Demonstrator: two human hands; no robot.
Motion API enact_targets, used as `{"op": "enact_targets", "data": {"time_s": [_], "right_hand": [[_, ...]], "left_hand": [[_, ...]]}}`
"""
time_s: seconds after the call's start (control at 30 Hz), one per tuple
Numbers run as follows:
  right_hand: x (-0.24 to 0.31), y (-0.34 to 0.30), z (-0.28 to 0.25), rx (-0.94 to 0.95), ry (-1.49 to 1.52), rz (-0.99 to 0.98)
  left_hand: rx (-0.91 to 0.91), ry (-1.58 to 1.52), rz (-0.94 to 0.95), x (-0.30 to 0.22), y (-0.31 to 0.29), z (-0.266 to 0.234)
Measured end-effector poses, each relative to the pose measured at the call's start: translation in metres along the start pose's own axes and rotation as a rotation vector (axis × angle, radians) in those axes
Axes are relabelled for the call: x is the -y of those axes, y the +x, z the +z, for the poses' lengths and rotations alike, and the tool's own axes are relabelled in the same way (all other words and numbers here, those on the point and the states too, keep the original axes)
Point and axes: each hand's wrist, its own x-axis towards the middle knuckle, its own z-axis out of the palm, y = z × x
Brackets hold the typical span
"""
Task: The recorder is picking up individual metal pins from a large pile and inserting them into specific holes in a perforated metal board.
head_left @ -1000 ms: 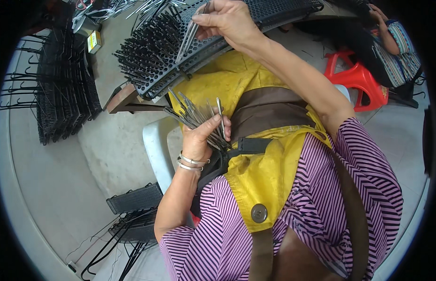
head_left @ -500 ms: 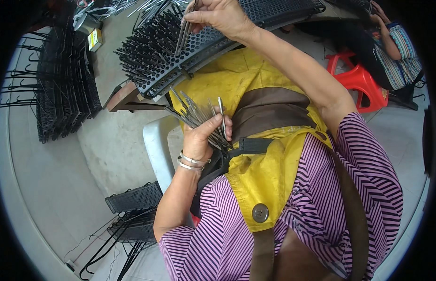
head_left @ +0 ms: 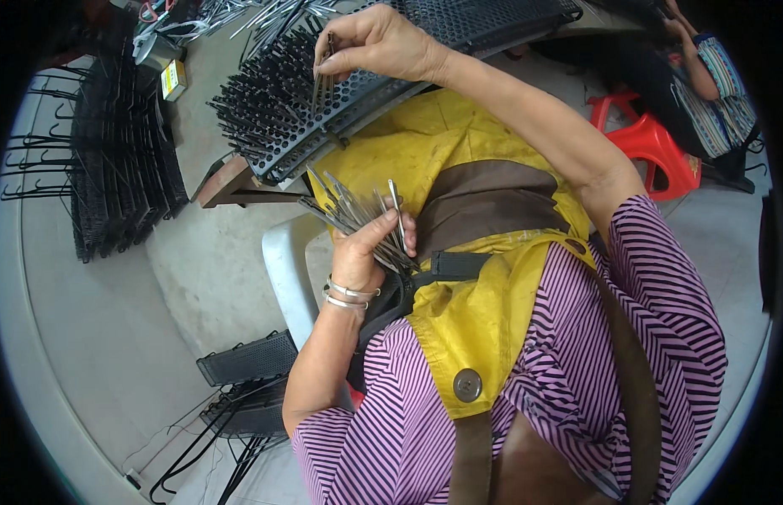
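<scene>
My left hand point(head_left: 364, 251) is closed round a fanned bundle of thin grey metal rods point(head_left: 339, 210) above my lap. One shinier rod point(head_left: 397, 206) stands up at its fingertips. Over the black perforated rack point(head_left: 383, 94), my right hand point(head_left: 383, 49) pinches a few slim metal rods point(head_left: 322, 91), pointing down at the holes. Whether their lower ends are inside the holes I cannot tell. Dark rods point(head_left: 257, 114) stand packed in the rack's left part, beside the right fingertips.
Stacked black hooked racks point(head_left: 122, 160) stand at the left, more black racks point(head_left: 248, 362) at lower left. A small yellow box point(head_left: 173, 80), a metal can point(head_left: 156, 52) and loose rods point(head_left: 278, 23) lie beyond. A red stool point(head_left: 652, 147) and another person point(head_left: 716, 93) are at right.
My right hand has moved slightly left and down with its rods, which now stand more upright over the rack. My left hand keeps its bundle in nearly the same place.
</scene>
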Motion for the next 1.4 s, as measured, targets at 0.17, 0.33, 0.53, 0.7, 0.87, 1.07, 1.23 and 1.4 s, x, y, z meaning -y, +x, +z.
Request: {"op": "enact_targets", "data": {"time_s": [0.17, 0.33, 0.53, 0.7, 0.87, 1.07, 1.23, 1.4], "right_hand": [[0.026, 0.01, 0.012, 0.016, -0.235, -0.063], [0.044, 0.024, 0.023, 0.117, -0.419, -0.044], [0.034, 0.024, 0.031, -0.003, -0.514, -0.195], [0.033, 0.025, 0.032, -0.004, -0.493, -0.169], [0.036, 0.024, 0.033, 0.042, -0.469, -0.176], [0.034, 0.028, 0.031, 0.03, -0.539, -0.171], [0.032, 0.029, 0.035, 0.086, -0.505, -0.256], [0.031, 0.013, 0.031, 0.025, -0.519, -0.278]], "left_hand": [[-0.011, -0.004, -0.009, -0.001, 0.0, -0.001], [-0.015, 0.01, -0.006, -0.002, 0.0, 0.001], [-0.001, 0.006, 0.0, -0.001, 0.0, 0.002], [-0.006, 0.013, -0.002, -0.002, 0.0, 0.002], [-0.001, 0.012, -0.003, -0.001, 0.0, 0.0], [-0.008, 0.009, -0.013, -0.001, 0.001, 0.001], [0.0, -0.007, -0.006, 0.0, 0.001, -0.001], [-0.005, -0.013, 0.0, 0.001, 0.0, -0.001]]}}
